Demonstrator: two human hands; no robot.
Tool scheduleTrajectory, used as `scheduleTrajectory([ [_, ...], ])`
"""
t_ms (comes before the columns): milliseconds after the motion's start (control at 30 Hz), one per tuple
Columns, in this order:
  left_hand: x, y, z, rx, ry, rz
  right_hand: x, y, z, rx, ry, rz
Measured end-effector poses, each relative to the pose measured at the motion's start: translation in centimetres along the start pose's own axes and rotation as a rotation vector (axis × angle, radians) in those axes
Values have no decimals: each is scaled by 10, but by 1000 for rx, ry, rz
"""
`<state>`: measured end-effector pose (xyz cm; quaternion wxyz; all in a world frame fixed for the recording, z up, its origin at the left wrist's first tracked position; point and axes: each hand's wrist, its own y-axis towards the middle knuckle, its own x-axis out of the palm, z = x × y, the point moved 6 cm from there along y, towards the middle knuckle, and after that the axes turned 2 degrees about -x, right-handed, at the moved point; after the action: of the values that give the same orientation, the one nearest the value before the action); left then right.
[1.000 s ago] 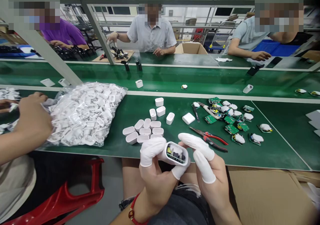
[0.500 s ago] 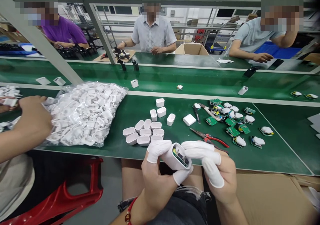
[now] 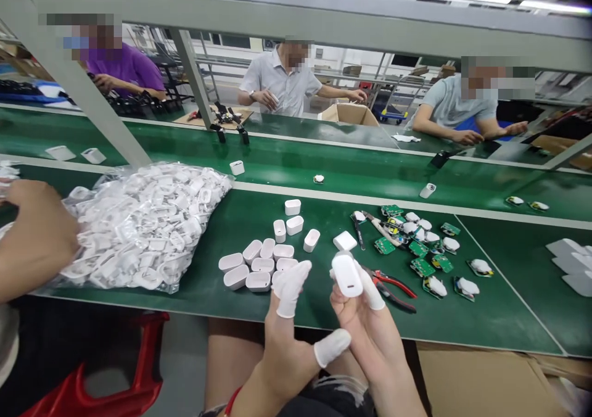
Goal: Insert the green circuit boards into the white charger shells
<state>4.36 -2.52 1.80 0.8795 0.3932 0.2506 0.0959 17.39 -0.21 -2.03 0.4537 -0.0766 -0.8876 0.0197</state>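
My right hand (image 3: 365, 315), with white finger cots, grips a white oval charger housing (image 3: 348, 275). The housing's end with a small dark slot faces me; its far end is hidden. My left hand (image 3: 291, 337), also in white finger cots, is open beside it, with thumb and fingers apart and nothing held. Just beyond my left fingertips stand several empty white charger housings (image 3: 258, 281). Red-handled pliers (image 3: 393, 281) lie behind my right hand, and another white housing (image 3: 345, 240) rests on the green bench beyond it.
A clear bag of white plastic parts (image 3: 152, 226) fills the bench's left. Several circuit boards (image 3: 420, 266), tweezers (image 3: 359, 232) and side cutters (image 3: 382, 227) lie to the right. A neighbour's arm (image 3: 37, 238) reaches in at left. Several people sit across the conveyor (image 3: 277, 170).
The charger housing has passed from my left hand to my right and turned, so its open end with the circuit board no longer shows. My left hand has let go. The view has tilted up.
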Motion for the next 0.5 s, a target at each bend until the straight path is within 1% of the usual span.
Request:
scheduleTrajectory([
  [67, -5, -5, -12, 21, 56, 89, 0, 3, 1, 59, 53, -28],
  [133, -13, -11, -26, 60, 148, 188, -4, 5, -1, 55, 42, -13],
  [167, -17, -15, -33, 77, 193, 231, -7, 7, -3, 21, -29, 2],
  [200, -21, -19, -41, 99, 236, 271, -10, 11, -8, -35, -146, 15],
  [267, -29, -28, -56, 157, 312, 363, -14, 30, -20, -176, -436, 29],
  [300, -33, -33, -63, 185, 341, 415, -14, 46, -28, -245, -575, 32],
  [333, -36, -37, -71, 198, 353, 459, -15, 67, -36, -299, -666, 38],
  [367, -38, -39, -79, 180, 348, 489, -16, 92, -44, -344, -737, 45],
  [433, -41, -38, -94, 68, 297, 501, -17, 150, -63, -427, -915, 91],
  [500, -41, -33, -103, -47, 246, 483, -15, 209, -81, -499, -1102, 156],
])
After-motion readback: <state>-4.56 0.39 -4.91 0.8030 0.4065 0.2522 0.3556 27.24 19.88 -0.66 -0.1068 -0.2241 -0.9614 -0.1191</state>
